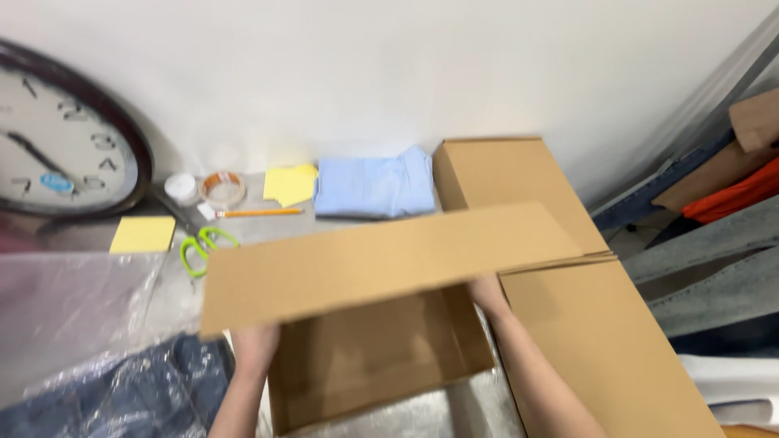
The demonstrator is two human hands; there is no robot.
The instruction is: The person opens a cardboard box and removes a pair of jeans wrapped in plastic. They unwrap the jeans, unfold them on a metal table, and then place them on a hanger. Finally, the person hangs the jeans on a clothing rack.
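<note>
A cardboard box (381, 357) is held open on the table, its long flap (389, 264) raised and blurred. The fingers of the left hand (256, 345) and right hand (487, 292) are hidden behind that flap; their grip cannot be told. A wall clock (61, 142) is cut off at the left edge.

Bright even indoor light, soft shadows, slight motion blur thruout, faint glare on plastic wrap (73, 316) at left

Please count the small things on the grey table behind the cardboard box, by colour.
Yellow: 2, sticky note pad, paper sheets
Green: 1, scissors
Blue: 1, folded cloth
Orange: 1, pencil
Clear: 1, tape roll
Total: 6
</note>
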